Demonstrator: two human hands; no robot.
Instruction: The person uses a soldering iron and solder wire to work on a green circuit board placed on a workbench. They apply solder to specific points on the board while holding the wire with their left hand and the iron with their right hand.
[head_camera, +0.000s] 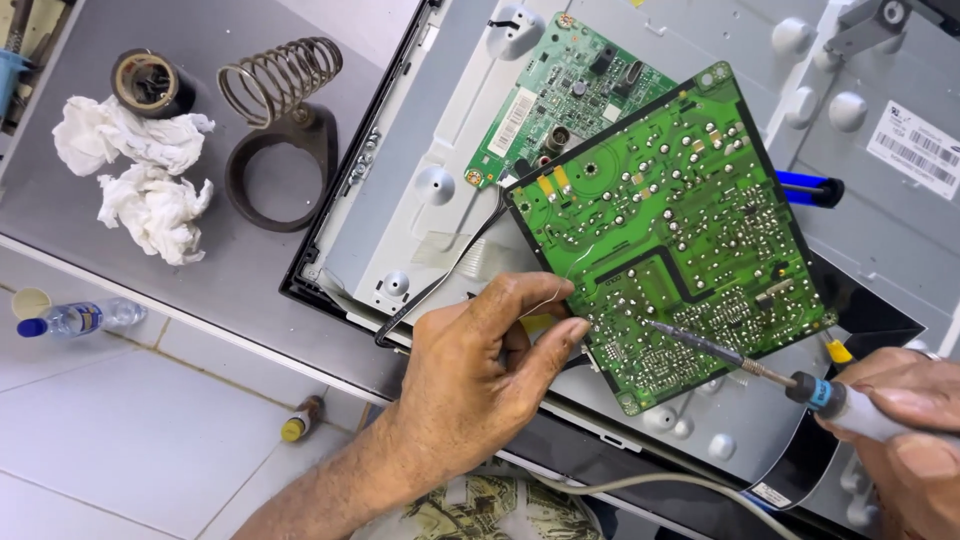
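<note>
Pinching a thin solder wire, your left hand rests at the green circuit board; your right hand wraps the soldering iron, tip on the joints. A slip could bridge neighbouring pads. One white rectangular barcode label sits on the rear board, another on the grey panel far right.

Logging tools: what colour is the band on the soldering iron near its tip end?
Blue, on the soldering iron held in the right hand; head view.
</note>
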